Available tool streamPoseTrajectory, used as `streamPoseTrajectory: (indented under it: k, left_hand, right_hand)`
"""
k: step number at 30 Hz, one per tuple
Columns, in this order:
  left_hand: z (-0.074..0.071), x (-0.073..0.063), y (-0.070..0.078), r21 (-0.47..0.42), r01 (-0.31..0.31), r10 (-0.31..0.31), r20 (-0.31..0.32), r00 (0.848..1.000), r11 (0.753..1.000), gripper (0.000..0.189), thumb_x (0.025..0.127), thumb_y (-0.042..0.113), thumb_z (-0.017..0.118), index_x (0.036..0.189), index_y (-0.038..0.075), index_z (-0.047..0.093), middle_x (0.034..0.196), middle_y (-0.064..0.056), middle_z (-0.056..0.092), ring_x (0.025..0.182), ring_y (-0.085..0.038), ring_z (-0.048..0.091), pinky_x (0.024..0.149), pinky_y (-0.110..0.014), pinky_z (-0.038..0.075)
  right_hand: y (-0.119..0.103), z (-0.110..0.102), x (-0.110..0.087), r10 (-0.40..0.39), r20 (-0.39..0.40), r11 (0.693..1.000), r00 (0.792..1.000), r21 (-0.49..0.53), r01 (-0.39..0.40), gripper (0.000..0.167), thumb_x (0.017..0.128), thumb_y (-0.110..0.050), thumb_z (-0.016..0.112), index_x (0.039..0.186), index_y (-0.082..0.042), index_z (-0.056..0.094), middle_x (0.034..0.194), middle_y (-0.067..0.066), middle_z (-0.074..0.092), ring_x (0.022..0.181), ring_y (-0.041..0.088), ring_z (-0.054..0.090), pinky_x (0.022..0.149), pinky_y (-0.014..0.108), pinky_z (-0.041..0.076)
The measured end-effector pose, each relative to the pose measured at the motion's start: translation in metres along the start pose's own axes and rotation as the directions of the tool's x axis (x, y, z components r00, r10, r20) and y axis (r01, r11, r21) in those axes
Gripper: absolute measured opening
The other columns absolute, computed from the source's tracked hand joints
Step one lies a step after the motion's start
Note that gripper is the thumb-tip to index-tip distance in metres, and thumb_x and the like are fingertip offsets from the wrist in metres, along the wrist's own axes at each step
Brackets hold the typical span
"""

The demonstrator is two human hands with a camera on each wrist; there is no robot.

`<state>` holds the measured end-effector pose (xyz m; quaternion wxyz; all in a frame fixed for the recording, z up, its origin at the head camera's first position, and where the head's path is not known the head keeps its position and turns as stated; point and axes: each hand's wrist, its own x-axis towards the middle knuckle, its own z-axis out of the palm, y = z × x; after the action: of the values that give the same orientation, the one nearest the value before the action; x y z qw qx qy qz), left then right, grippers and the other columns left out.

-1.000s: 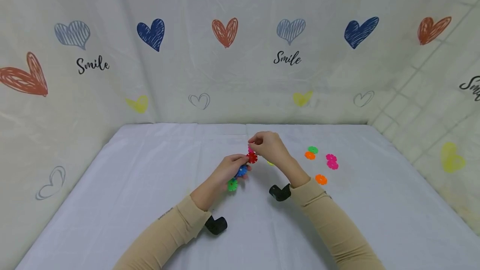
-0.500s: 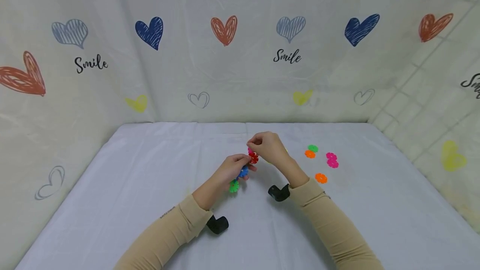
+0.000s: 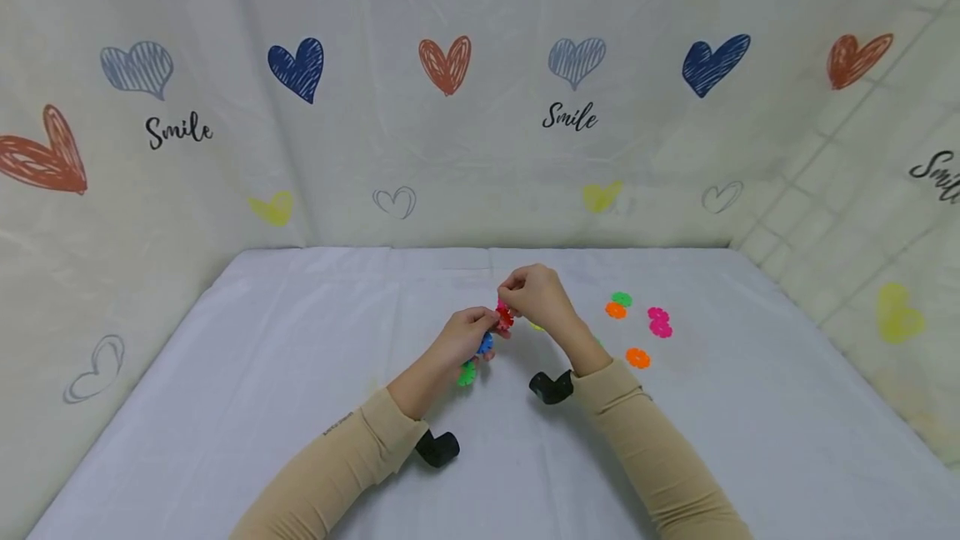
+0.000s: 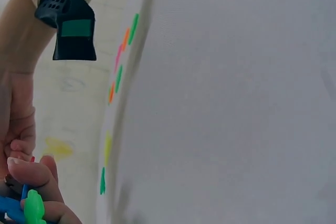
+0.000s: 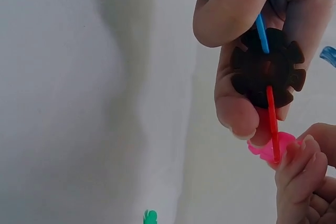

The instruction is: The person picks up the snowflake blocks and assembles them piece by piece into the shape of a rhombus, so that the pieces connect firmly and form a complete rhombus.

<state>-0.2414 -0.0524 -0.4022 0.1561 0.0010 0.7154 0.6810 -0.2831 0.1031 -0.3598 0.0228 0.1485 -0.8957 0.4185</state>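
Note:
My left hand [image 3: 457,338] grips a chain of slotted plastic discs in the middle of the head view. From its lower end run a green disc [image 3: 467,373], blue ones [image 3: 485,343], a dark disc [image 5: 268,67] and a red disc [image 5: 273,124]. Fingers cover part of the chain. My right hand [image 3: 537,297] pinches a pink disc [image 5: 281,142] at the red disc's free end; the two overlap in the right wrist view. In the left wrist view the green disc [image 4: 34,206] shows beside the left fingers.
On the white-covered table [image 3: 337,315] to the right lie a green disc [image 3: 622,299], orange discs [image 3: 638,357] and two pink discs [image 3: 660,322]. A yellow disc [image 3: 537,327] is partly behind the right hand. Black wrist mounts [image 3: 551,387] hang below both cuffs. A printed backdrop [image 3: 487,148] rises behind.
Both hands stay close together in nearly the same place. The red disc has turned and shows a narrower face. The head view has shifted slightly.

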Motion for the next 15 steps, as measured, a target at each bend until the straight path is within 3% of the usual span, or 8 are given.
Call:
streamPoseTrajectory:
  k: [9, 15]
  left_hand:
    - [0.0029, -0.0004, -0.0011, 0.001, -0.002, 0.002, -0.026, 1.0, 1.0, 0.029, 0.11, 0.024, 0.049, 0.108, 0.0, 0.065, 0.093, -0.006, 0.072, 0.05, -0.01, 0.048, 0.047, -0.019, 0.035]
    - [0.0004, -0.0005, 0.0024, 0.016, -0.006, 0.006, 0.001, 1.0, 1.0, 0.028, 0.11, 0.023, 0.051, 0.107, 0.0, 0.067, 0.093, -0.008, 0.072, 0.048, -0.01, 0.048, 0.046, -0.019, 0.034]
  right_hand:
    - [0.0009, 0.0072, -0.001, 0.007, -0.04, 1.0, 0.999, -0.009, -0.007, 0.015, 0.09, -0.005, 0.067, 0.079, -0.001, 0.076, 0.066, 0.002, 0.069, 0.055, 0.011, 0.062, 0.054, 0.025, 0.048]
    - [0.0072, 0.0009, -0.0025, 0.021, 0.014, 0.999, 1.0, 0.049, -0.021, 0.019, 0.095, -0.016, 0.071, 0.091, 0.001, 0.078, 0.066, 0.001, 0.067, 0.059, 0.014, 0.062, 0.059, 0.028, 0.049]
